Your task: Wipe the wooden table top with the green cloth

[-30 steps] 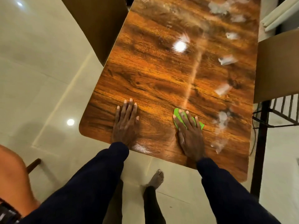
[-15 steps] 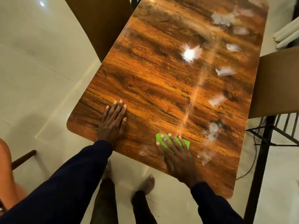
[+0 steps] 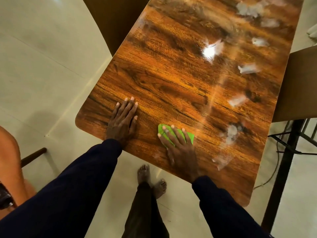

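Observation:
The glossy wooden table top (image 3: 171, 74) fills the middle of the head view, with pale smears and light reflections along its right side. A small folded green cloth (image 3: 189, 135) lies near the table's front edge. My right hand (image 3: 180, 148) presses flat on top of it, fingers spread, so most of the cloth is hidden. My left hand (image 3: 122, 121) rests flat on the bare wood near the front left corner, fingers together, holding nothing.
A brown chair back (image 3: 116, 19) stands at the table's left side. Another brown panel (image 3: 300, 86) and a black metal frame (image 3: 284, 152) stand on the right. My bare feet (image 3: 151, 179) are on the pale tiled floor. Another person's arm (image 3: 10, 160) shows at far left.
My right hand slid the green cloth toward the front edge and leftward across the wood. My left hand stayed planted near the corner. The camera view shifted.

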